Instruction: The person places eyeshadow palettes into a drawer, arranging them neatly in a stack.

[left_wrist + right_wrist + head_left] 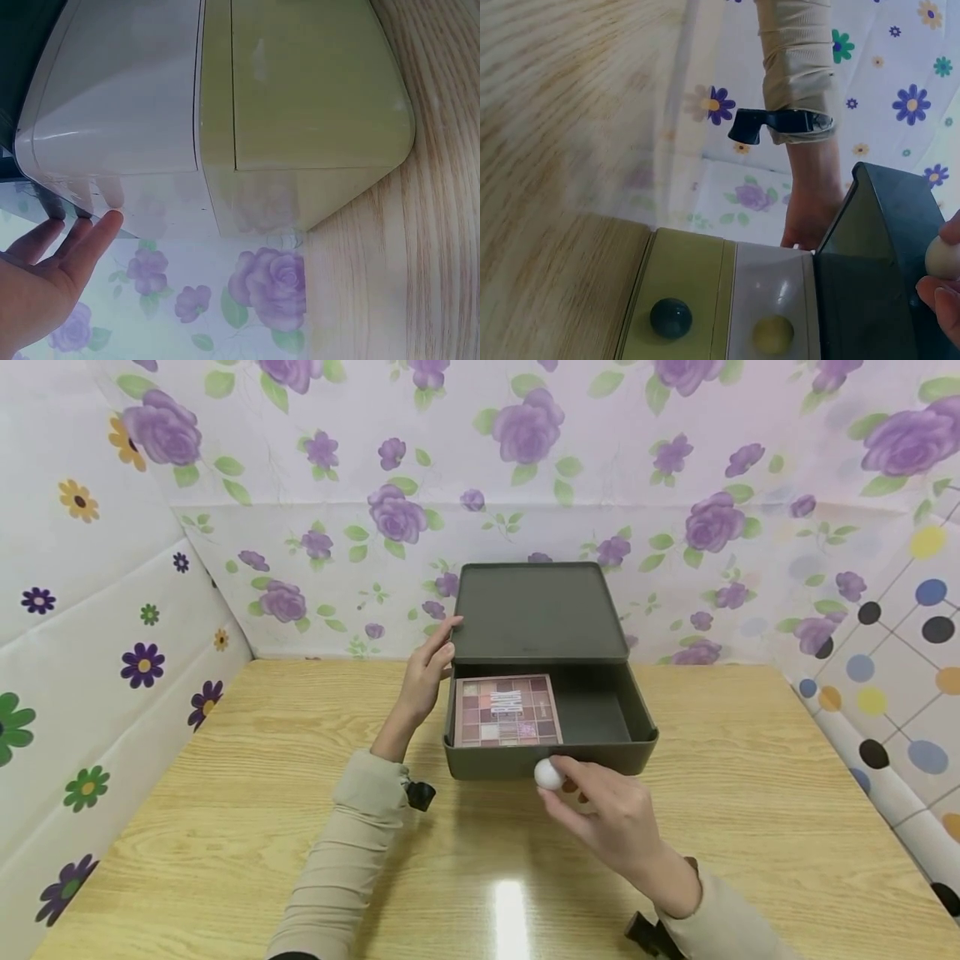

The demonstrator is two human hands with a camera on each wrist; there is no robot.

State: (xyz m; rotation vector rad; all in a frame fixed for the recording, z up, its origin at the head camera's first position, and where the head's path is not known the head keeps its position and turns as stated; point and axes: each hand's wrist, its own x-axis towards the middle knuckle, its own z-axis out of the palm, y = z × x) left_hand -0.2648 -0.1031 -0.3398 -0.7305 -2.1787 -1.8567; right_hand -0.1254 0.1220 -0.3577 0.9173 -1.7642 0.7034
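Note:
A small three-tier drawer cabinet has a dark grey-green top (536, 610), with its top drawer (600, 706) pulled out towards me. A boxed makeup palette (510, 710) lies in the drawer's left part. My right hand (611, 810) pinches the white round knob (549, 774) on the drawer front between thumb and fingers. Against the cabinet's left side rests my left hand (426, 681), its fingers extended along the edge. In the left wrist view, the left fingertips (112, 217) touch near the corner of the white middle tier (120, 97).
Below the dark drawer, the right wrist view shows a yellow knob (772, 334) on the white tier and a dark knob (670, 318) on the yellow-green tier. The wooden table (300, 735) meets a flowered backdrop (322, 527) behind the cabinet.

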